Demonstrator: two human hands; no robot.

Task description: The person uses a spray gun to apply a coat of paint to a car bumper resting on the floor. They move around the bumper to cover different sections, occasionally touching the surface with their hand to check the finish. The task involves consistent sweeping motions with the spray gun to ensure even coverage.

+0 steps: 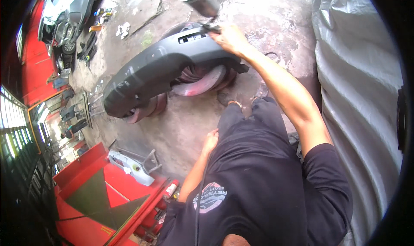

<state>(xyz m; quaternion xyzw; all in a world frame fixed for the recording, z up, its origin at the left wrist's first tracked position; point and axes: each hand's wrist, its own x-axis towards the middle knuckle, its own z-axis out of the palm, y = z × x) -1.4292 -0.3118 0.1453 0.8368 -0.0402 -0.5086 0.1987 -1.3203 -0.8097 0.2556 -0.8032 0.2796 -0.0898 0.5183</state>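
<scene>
In my right hand (230, 39) is a spray gun (212, 27) with a metal cup (200, 2) on it; the fingers are wrapped round its handle. The gun is over the far right end of a dark grey car bumper (146, 64). The bumper lies across reddish, dusty tires (202, 82), beside a slotted opening near my hand. My left hand (211, 140) hangs low by my left thigh, its fingers curled at a thin dark hose (202, 183) that runs down along my shirt. Part of the left-hand grip is hidden.
A grey plastic sheet (358, 95) hangs along the right. To the left, a red bench (92, 159) bears a pale car part (131, 166). A partly dismantled silver car (64, 13) stands at the far left, with bottles (101, 19) and loose parts (88, 47) on the concrete floor.
</scene>
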